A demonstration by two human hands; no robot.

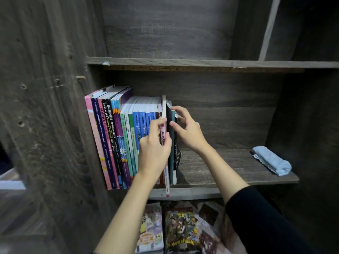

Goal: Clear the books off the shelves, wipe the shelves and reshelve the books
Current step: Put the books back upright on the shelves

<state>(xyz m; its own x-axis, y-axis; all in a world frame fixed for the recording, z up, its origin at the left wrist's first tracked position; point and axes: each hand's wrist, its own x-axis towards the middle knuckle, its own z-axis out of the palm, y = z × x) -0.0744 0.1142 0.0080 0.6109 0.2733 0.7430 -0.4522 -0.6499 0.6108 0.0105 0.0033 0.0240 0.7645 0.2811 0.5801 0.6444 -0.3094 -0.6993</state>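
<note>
Books (119,136) stand upright in a row on the left half of the shelf (229,167), the leftmost against the side wall and leaning slightly. Near the row's right end a thin pink book (167,182) sits part-way out, its bottom corner overhanging the shelf's front edge. The left hand (154,153) is clamped on its spine about midway up, thumb on the right face and fingers curled round the left. The book's lower part shows below the hand, and its top edge rises above the fingers.

Just right of it stand the dark books (172,162), last in the row and touching the pink book. The right hand (189,131) grips them near the top, with the thumb pressed on their front edge, the forefinger hooked over the upper corner and the other fingers curled behind.

Both forearms reach up from the lower edge of the view. The left is bare; the right wears a black sleeve (256,217) that ends short of the wrist.

A folded blue cloth (271,160) lies at the shelf's right end, well apart from both hands. Comics (181,230) lie flat below the shelf's front edge. The upper shelf (183,62) runs above the row.
</note>
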